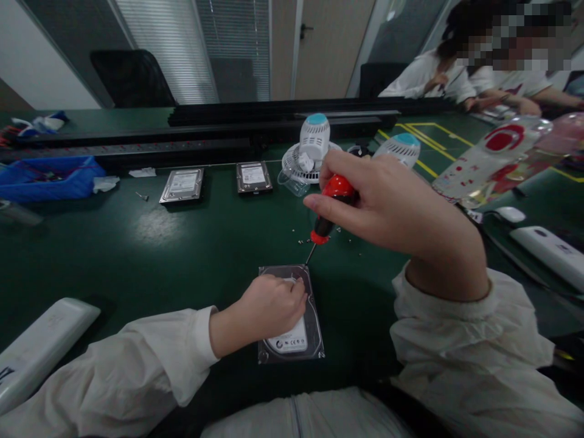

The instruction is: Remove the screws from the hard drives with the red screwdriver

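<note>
A hard drive (314, 331) lies flat on the green table in front of me, white label partly covered. My left hand (278, 304) rests on top of it with curled fingers; anything inside them is hidden. Above the drive, my right hand (374, 201) grips a red and black screwdriver (325, 226) by its handle. The thin shaft slants down, its tip at the drive's far right corner. Several small screws (301, 241) are scattered just beyond the drive.
Two more hard drives (183, 185) (253, 176) lie farther back. A blue bin (50, 179) stands at left, near a loose screw (142, 196). White fans (314, 143), bottles (493, 161) and white devices (45, 344) surround the area. Two people (424, 76) sit at far right.
</note>
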`<state>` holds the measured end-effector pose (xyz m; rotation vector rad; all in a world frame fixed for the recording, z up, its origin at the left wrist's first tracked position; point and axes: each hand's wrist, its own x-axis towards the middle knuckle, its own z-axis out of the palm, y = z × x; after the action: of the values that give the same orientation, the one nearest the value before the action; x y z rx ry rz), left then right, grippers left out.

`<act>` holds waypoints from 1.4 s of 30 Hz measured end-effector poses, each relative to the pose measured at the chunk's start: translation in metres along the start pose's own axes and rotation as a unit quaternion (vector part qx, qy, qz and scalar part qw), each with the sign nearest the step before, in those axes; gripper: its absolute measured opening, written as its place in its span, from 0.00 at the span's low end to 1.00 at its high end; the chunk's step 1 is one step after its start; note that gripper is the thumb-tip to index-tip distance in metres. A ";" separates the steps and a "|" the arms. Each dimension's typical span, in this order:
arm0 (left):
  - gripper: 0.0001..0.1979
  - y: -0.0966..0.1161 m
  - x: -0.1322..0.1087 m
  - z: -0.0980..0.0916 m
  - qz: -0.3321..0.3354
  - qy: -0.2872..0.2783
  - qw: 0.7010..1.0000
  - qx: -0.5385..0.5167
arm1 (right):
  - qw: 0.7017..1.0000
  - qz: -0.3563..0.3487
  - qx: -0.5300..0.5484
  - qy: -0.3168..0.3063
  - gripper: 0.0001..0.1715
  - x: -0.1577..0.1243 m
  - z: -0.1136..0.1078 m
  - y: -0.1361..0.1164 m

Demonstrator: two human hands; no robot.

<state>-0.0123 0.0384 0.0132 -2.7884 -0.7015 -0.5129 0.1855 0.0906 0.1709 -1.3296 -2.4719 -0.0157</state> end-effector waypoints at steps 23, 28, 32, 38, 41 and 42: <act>0.12 0.001 -0.001 -0.001 -0.043 -0.008 0.998 -0.038 | 0.999 0.042 0.007 0.013 0.23 0.000 -0.003 -0.007; 0.13 0.001 0.000 -0.001 -0.041 -0.011 0.999 -0.031 | 1.000 0.019 0.015 0.009 0.10 -0.001 -0.004 -0.004; 0.14 0.001 0.000 -0.001 -0.040 -0.014 0.999 -0.034 | 1.000 0.008 0.010 -0.004 0.13 -0.001 -0.005 -0.004; 0.14 0.001 0.000 0.000 -0.043 -0.012 0.998 -0.039 | 1.000 0.026 -0.004 -0.011 0.17 -0.001 -0.006 -0.004; 0.14 0.000 0.000 0.000 -0.045 -0.014 0.998 -0.039 | 1.000 0.004 0.009 -0.015 0.13 -0.003 -0.007 -0.002; 0.14 0.000 -0.001 0.000 -0.048 -0.016 0.998 -0.041 | 1.000 -0.004 0.014 -0.015 0.15 -0.003 -0.007 -0.001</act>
<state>-0.0127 0.0382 0.0125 -2.8550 -0.8419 -0.5275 0.1884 0.0862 0.1768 -1.3169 -2.4934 0.0381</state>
